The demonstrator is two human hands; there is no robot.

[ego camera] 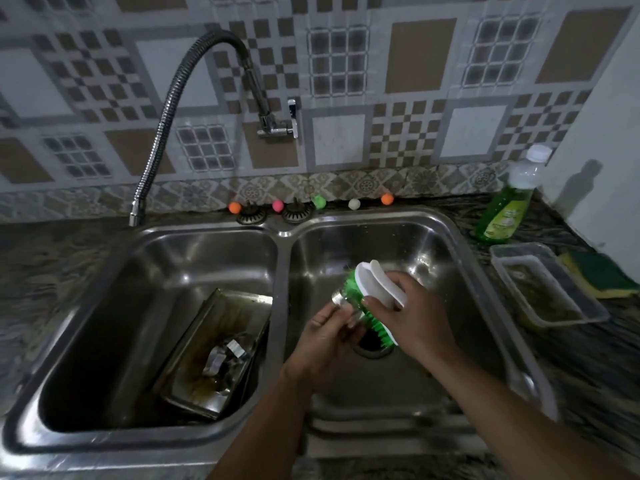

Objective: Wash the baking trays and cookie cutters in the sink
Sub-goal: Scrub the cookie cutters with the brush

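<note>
Over the right basin [433, 244], the brush [377, 289] (long axis upright) apparently scrubs a cutter [341, 297].

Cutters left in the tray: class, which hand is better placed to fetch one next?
Left hand: nearer the tray, though it holds a cutter. The right hand grips the brush.

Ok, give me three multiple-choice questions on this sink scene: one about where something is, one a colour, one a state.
1. Where does the baking tray lie?
A. left basin
B. right basin
C. counter

2. What colour are the scrub brush bristles?
A. blue
B. green
C. red

3. What is the left hand doing?
A. resting empty
B. turning the tap
C. holding a metal cookie cutter

Answers: 1 A, the tray leans in the left basin with cutters on it. 2 B, green bristles under a white handle in the right hand. 3 C, fingers pinch the cutter against the brush.
</note>
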